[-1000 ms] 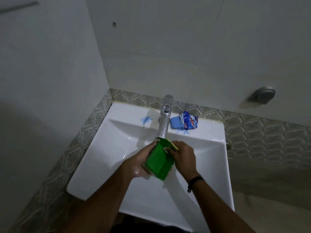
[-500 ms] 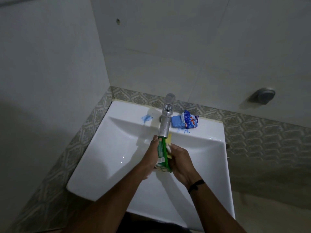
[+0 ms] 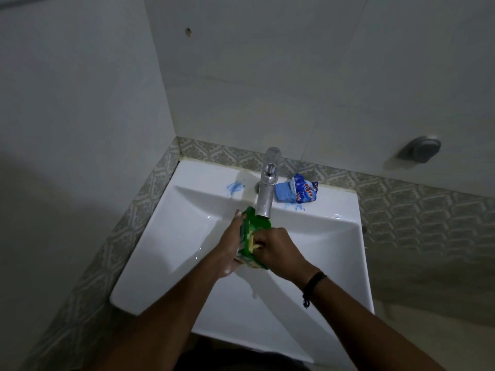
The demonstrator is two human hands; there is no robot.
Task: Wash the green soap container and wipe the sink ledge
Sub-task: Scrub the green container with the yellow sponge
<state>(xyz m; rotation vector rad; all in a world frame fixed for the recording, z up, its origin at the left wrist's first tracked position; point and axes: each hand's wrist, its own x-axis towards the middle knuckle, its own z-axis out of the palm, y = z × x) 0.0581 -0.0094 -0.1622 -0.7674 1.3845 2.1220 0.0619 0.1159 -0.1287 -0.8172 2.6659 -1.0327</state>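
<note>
I hold the green soap container point(image 3: 254, 227) upright over the white sink point(image 3: 187, 236), just under the spout of the metal tap point(image 3: 266, 195). My left hand point(image 3: 230, 247) grips its left side from behind. My right hand point(image 3: 278, 250) has its fingers curled into the container's open side, where they pinch a yellow scrubbing pad point(image 3: 252, 242). The back sink ledge point(image 3: 203, 178) carries blue smears left of the tap and below the soap.
A blue soap bar in a torn blue wrapper point(image 3: 297, 192) lies on the ledge right of the tap. Patterned tiles point(image 3: 401, 210) border the sink. A round metal fitting point(image 3: 422, 148) sticks out of the right wall. Walls close in at left and back.
The container has been turned in my hands, from its broad green face to edge-on, then to its open side. My right hand has pushed the pad inside it.
</note>
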